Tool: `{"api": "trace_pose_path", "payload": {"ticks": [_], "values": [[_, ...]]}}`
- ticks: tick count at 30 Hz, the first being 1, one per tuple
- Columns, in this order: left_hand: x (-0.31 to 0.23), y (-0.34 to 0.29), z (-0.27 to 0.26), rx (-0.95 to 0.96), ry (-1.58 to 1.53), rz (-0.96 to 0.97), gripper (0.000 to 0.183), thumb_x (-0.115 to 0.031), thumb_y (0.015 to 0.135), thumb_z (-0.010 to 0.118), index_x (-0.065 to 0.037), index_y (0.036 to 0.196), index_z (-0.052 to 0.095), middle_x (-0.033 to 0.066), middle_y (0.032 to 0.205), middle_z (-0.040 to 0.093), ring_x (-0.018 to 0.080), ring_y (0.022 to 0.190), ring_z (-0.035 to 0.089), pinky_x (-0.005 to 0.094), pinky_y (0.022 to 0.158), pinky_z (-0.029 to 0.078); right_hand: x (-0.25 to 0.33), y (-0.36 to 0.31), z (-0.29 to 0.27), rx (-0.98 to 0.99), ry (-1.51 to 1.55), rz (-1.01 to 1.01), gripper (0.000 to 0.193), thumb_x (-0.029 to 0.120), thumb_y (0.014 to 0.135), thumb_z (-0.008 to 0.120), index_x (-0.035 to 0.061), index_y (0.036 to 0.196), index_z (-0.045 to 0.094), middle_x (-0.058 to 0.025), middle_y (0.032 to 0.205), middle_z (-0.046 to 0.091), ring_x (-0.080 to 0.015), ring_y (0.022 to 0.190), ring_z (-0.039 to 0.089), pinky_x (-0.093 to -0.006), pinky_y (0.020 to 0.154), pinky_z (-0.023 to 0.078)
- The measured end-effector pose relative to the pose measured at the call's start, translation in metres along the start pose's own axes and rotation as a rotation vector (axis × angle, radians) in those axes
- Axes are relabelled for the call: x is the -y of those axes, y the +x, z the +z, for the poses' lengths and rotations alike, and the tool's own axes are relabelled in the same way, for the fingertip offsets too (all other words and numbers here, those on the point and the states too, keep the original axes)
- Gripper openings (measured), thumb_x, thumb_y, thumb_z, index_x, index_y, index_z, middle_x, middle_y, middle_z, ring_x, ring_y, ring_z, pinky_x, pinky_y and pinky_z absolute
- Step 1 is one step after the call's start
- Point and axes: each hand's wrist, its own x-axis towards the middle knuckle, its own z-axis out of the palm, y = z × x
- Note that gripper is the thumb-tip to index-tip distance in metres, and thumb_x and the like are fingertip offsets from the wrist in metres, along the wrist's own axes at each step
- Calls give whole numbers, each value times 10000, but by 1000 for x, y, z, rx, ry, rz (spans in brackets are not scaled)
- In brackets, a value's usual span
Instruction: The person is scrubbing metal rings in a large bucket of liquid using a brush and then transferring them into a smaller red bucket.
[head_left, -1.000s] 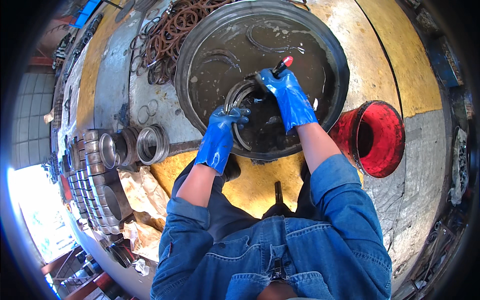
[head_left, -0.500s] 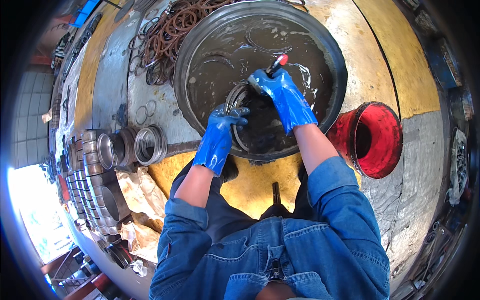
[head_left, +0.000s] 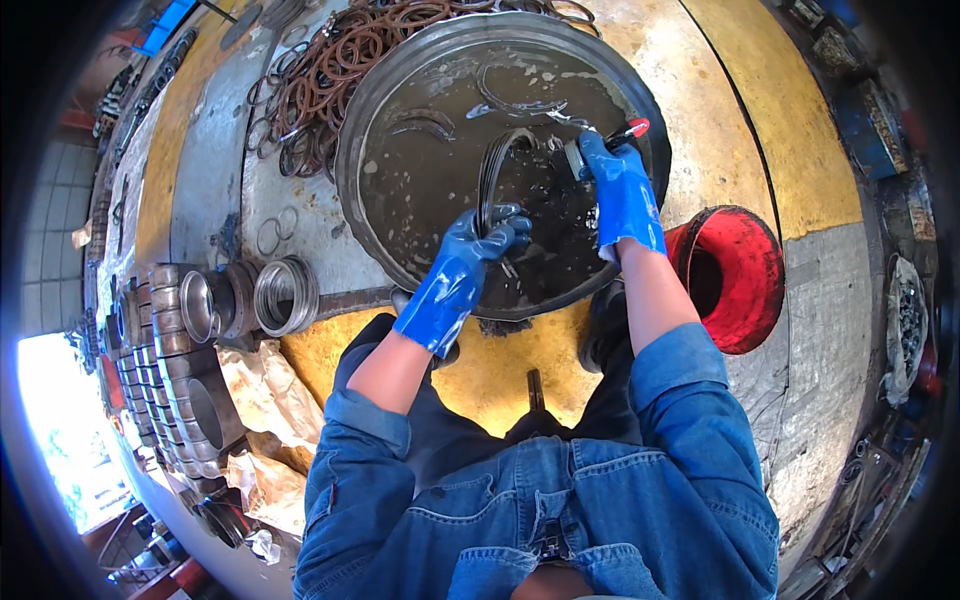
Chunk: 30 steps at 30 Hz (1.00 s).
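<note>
Over a wide round metal basin [head_left: 352, 215] of murky dark liquid, both my hands work in wet blue gloves. My left hand [head_left: 487, 237] is closed round the lower part of a bundle of thin metal rings [head_left: 495, 175], which stands tilted above the liquid. In my right hand [head_left: 612, 165], at the basin's right side, is a brush [head_left: 576, 158] with a red-tipped dark handle; its head points left, apart from the rings. Other curved rings [head_left: 515, 100] lie partly under the liquid toward the far side.
A heap of rusty rings [head_left: 345, 75] lies beyond the basin at the left. Stacked bright rings [head_left: 287, 295] and metal cylinders [head_left: 190, 390] stand left, near brown paper [head_left: 265, 390]. A red bucket [head_left: 745, 280] lies on its side at the right.
My right hand has moved right with the brush, away from the rings. My left hand has shifted right and turned the ring bundle more upright.
</note>
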Motion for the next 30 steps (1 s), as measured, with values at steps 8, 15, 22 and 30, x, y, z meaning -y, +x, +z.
{"api": "trace_pose_path", "payload": {"ticks": [8, 15, 22, 30], "values": [[-26, 3, -48, -166, 144, -161, 368, -120, 970, 581, 14, 1313, 590, 150, 1166, 708, 198, 871, 675, 333, 794, 566, 33, -27, 54, 493, 104, -126, 387, 372, 872, 720, 8, 1001, 740, -153, 932, 743, -175, 884, 693, -353, 845, 537], [-1, 5, -68, -260, 156, -47, 347, -13, 879, 669, -8, 1226, 661, 65, 1013, 719, 191, 886, 686, 331, 787, 572, 31, -57, 117, 685, -188, -291, 251, 259, 909, 713, 11, 926, 746, -127, 932, 747, -162, 865, 680, -331, 846, 534], [-19, 8, -57, -185, 215, -118, 327, -96, 903, 679, 5, 1213, 651, 130, 1046, 742, 189, 821, 704, 272, 682, 547, -10, 9, 79, 116, -361, -214, 335, 352, 896, 686, 26, 952, 745, -136, 852, 744, -218, 781, 710, -380, 766, 541], [-12, 11, -75, -155, 242, -35, 302, -64, 878, 685, 4, 1171, 662, 99, 978, 730, 198, 795, 689, 281, 680, 543, 38, -54, 108, 682, -148, -349, 366, 376, 899, 684, 41, 1029, 749, -166, 912, 744, -239, 829, 720, -384, 812, 540]]}}
